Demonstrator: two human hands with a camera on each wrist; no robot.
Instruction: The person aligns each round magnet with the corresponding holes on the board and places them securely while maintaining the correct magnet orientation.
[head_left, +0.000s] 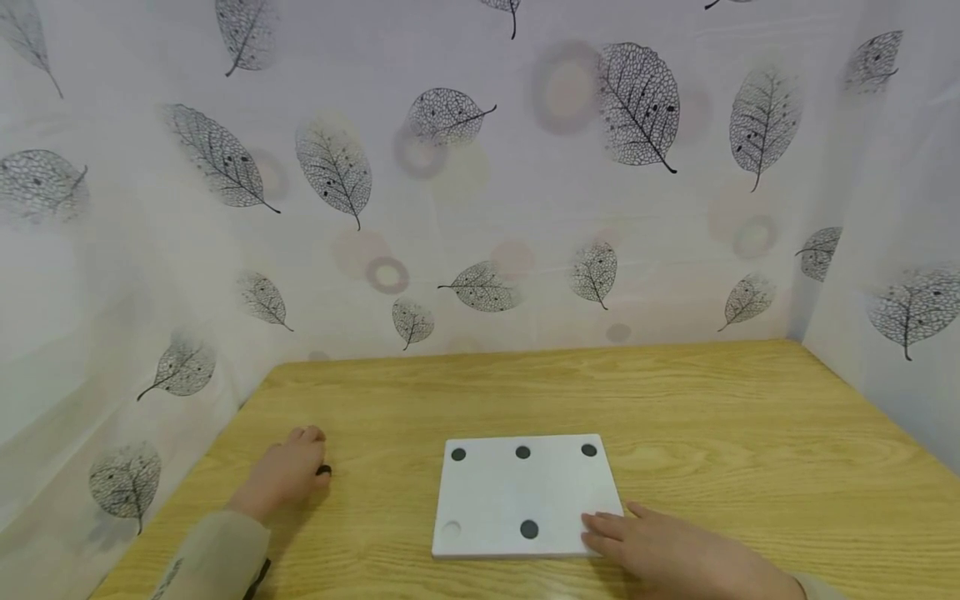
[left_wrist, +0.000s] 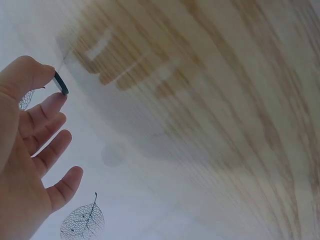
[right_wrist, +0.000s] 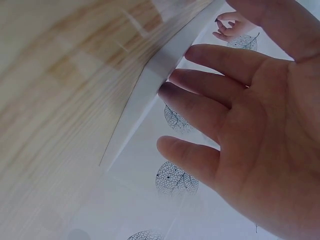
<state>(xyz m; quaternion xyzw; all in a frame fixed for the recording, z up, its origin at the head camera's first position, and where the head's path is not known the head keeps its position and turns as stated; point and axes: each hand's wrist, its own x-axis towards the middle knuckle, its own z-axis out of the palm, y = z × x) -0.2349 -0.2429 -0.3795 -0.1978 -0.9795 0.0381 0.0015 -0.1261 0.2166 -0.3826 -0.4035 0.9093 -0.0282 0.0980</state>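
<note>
Between the thumb and index finger of my left hand (head_left: 281, 477) a small dark disc (left_wrist: 60, 83) is pinched, seen edge-on in the left wrist view. That hand is over the left part of the table, its other fingers loosely spread. A flat white board (head_left: 491, 492) lies near the front middle. Three dark discs (head_left: 522, 452) line its far edge, and another dark disc (head_left: 529, 529) sits at the front middle. An unfilled round recess (head_left: 451, 530) shows at its front left. My right hand (head_left: 675, 546), fingers nearly straight, touches the board's front right corner and hides it.
The wooden table (head_left: 382, 417) extends around the board. A pale curtain (head_left: 480, 192) printed with leaves stands behind the table's far edge and along both sides.
</note>
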